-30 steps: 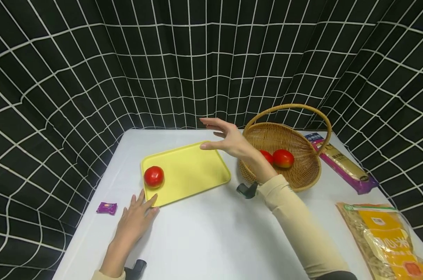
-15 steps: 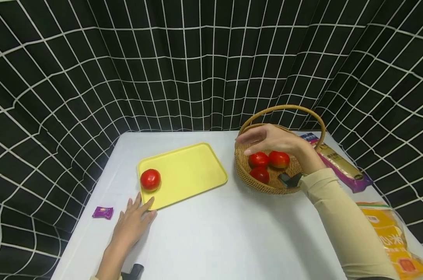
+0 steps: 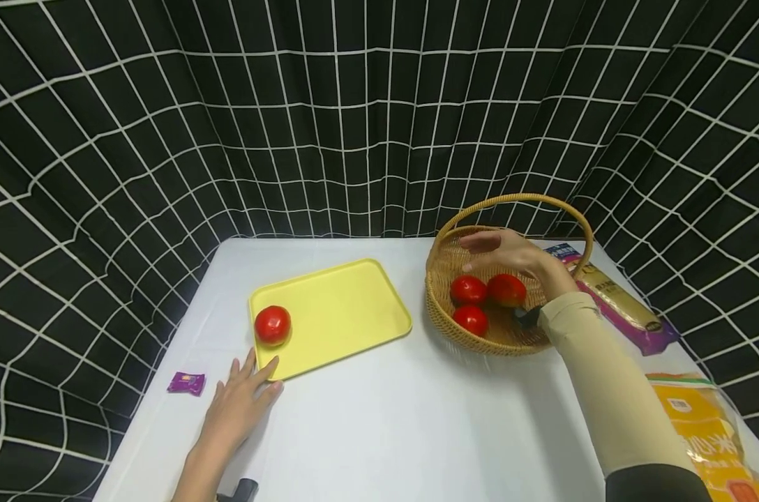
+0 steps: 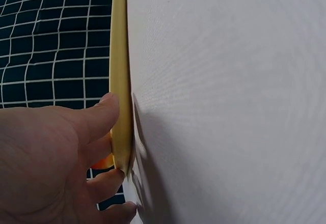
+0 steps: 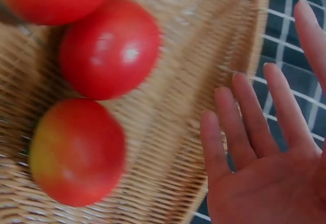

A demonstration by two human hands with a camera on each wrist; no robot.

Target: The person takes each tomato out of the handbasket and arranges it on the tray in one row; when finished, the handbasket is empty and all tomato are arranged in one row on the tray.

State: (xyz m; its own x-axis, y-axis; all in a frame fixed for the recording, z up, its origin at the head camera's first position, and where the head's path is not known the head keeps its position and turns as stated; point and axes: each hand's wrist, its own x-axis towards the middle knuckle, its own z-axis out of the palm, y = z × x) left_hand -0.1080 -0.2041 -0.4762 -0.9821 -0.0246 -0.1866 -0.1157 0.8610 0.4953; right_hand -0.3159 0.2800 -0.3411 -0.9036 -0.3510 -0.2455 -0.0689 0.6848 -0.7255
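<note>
The head camera looked forward and down over the table (image 3: 367,432). The left-wrist view, apparently turned sideways, looked from close beside the yellow tray (image 4: 120,56); the right-wrist view looked closely into the basket (image 5: 173,81), which the head view shared.

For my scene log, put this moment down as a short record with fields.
left hand: touches the edge of the tray at its near left corner
right hand: above the basket, fingers extended, holding nothing
tray: yellow, one red fruit near its left end
basket: wicker, right of the tray, three red fruits inside
far left: small purple packet
right side: purple-and-gold bag, orange bag nearer
</note>
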